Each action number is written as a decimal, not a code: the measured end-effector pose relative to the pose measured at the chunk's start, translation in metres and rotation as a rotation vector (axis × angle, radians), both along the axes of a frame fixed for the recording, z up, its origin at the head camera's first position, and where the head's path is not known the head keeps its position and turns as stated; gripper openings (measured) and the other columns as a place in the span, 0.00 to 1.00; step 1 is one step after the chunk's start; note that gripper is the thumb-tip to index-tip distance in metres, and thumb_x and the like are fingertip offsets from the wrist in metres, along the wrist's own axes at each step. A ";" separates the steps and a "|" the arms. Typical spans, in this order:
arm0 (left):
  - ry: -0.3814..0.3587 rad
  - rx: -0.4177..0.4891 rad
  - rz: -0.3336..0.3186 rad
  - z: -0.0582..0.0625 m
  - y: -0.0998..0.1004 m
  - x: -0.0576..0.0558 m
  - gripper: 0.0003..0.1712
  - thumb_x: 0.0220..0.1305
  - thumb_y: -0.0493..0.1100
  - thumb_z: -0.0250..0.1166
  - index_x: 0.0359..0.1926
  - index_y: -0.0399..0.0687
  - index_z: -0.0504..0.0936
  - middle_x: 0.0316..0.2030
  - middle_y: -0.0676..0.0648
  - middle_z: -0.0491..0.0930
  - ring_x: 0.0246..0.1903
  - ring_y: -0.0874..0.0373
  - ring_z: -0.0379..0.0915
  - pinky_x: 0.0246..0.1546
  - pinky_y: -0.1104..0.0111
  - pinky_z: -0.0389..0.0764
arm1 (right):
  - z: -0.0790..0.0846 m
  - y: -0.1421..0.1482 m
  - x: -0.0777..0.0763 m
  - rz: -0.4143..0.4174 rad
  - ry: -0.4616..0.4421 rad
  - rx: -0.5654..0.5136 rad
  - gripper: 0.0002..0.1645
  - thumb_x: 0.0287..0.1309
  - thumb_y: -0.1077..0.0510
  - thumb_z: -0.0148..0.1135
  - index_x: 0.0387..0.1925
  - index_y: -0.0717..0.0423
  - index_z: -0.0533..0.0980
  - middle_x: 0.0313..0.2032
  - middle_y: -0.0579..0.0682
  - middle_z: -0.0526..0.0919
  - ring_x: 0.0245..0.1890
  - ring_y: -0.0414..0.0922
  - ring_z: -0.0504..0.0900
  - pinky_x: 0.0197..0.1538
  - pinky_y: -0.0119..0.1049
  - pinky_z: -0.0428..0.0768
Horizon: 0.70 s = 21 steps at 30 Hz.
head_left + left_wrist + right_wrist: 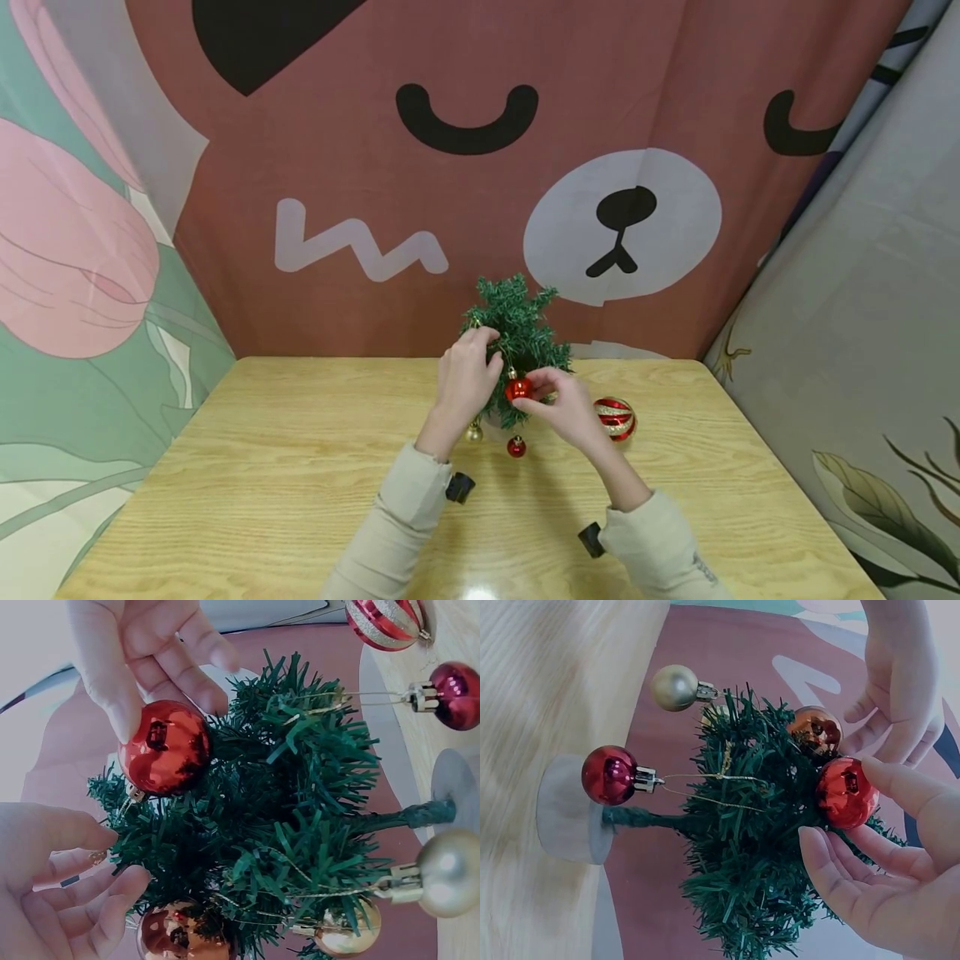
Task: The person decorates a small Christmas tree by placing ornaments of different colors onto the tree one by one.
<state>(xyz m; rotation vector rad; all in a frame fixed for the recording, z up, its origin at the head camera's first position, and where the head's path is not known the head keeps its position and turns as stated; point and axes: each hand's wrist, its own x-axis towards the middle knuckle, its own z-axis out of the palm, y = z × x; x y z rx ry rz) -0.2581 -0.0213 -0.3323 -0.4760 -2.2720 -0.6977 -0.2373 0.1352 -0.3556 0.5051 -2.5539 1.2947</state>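
Note:
A small green artificial Christmas tree [517,312] stands on the table. My right hand [558,400] holds a shiny red Christmas ball [847,793] between thumb and fingers, at the front of the upper branches. Just left of it, my left hand [467,375] is at the branches with curled fingers. The ball's gold string [124,810] runs up to that hand, and a gold knot shows between its fingers. Hanging on the tree are a copper ball [815,730], a pale gold ball [675,688], a shinier gold ball [347,928] and a smaller dark red ball [609,775].
On the wooden table [300,467], right of the tree, lies a red ball with glittery stripes [615,418]. The tree's round grey base [566,810] sits under the branches. Behind the table hangs a brown curtain with a bear face [465,192].

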 end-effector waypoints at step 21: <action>0.021 0.018 -0.025 0.003 0.001 0.002 0.08 0.53 0.35 0.62 0.37 0.41 0.81 0.34 0.44 0.79 0.09 0.62 0.59 0.09 0.75 0.60 | -0.002 0.004 0.005 -0.002 -0.028 -0.047 0.28 0.47 0.53 0.67 0.49 0.64 0.73 0.37 0.54 0.78 0.35 0.47 0.77 0.34 0.37 0.77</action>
